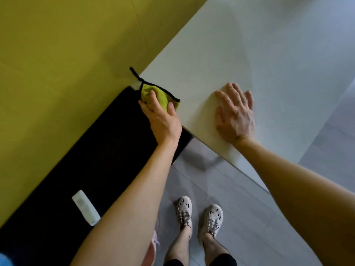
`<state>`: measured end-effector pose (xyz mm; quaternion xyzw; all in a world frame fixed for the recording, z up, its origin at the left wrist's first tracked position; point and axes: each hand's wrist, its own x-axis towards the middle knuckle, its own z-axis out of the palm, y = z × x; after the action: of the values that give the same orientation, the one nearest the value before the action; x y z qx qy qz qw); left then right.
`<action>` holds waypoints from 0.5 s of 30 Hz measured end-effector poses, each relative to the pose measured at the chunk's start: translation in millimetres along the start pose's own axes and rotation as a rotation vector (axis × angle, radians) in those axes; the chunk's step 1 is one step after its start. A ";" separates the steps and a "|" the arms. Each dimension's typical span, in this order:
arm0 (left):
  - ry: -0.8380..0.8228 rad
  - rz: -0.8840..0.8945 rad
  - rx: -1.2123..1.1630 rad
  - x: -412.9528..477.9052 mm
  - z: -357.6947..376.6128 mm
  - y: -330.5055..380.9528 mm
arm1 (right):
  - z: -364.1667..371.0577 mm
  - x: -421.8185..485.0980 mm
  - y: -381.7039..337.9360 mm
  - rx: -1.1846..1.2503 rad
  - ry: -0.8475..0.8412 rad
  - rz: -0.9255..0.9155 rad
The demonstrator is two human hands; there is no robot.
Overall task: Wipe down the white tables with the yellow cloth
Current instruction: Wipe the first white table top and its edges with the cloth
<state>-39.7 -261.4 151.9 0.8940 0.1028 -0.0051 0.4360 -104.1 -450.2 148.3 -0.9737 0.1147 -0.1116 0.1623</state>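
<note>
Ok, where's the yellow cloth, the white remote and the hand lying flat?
yellow cloth (164, 96), head view, on the bare yellow patch below its black edge.
white remote (85, 207), head view, on the middle of its body.
right hand (235, 116), head view, on the back of the hand.

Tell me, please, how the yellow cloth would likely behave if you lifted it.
Probably floppy: the cloth bunches under the left hand. Likely light, as thin fabric. Its black loop pokes past the table corner and may snag.

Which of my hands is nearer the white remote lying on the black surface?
Left. The left hand holds the yellow cloth at the corner of the white table nearest the remote; the right hand lies flat farther along it.
</note>
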 end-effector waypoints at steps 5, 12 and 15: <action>-0.121 0.075 0.029 -89.6 23.4 13.4 | -20.2 -0.4 33.2 -0.072 -0.154 -0.185; 0.028 -0.042 0.017 -8.1 29.5 -0.5 | -22.9 -1.2 47.6 -0.074 -0.141 -0.240; 0.133 -0.028 -0.026 -30.2 38.9 3.2 | -24.1 -2.1 48.4 -0.057 -0.121 -0.240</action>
<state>-65.5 -299.1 133.2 0.8851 0.1441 0.0493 0.4398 -121.3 -501.1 153.6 -0.9896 -0.0095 -0.0679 0.1267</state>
